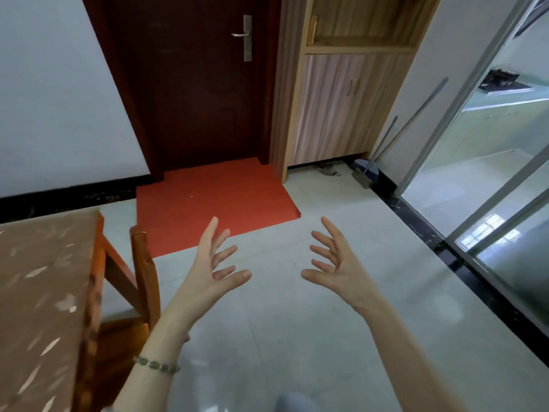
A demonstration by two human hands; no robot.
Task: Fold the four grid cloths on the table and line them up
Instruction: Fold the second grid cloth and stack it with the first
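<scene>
Floor (pixel 297 337): pale tile; fills the middle and lower view
Door (pixel 202 84): dark red-brown, closed; metal handle (pixel 242 34) near its right edge
Cabinet (pixel 341 99): light wood, just right of the door; broom (pixel 365 173) leaning at the wall beside its right end
Glass partition (pixel 490 188): far right; metal frame
Table (pixel 35 292): lower left; brown cover with pale leaf pattern; only one corner in view
Mat (pixel 214 203): red; on the floor before the door
Chair (pixel 142 278): orange wood; just beside the table's right edge
Left hand (pixel 208 278): raised over the floor; palm inward, fingers spread; holds nothing; beaded bracelet (pixel 156 365) on the forearm
Right hand (pixel 335 269): level with the left hand, apart from it; palm facing it, fingers spread; holds nothing
Grid cloths: cannot tell where they lie from this view
</scene>
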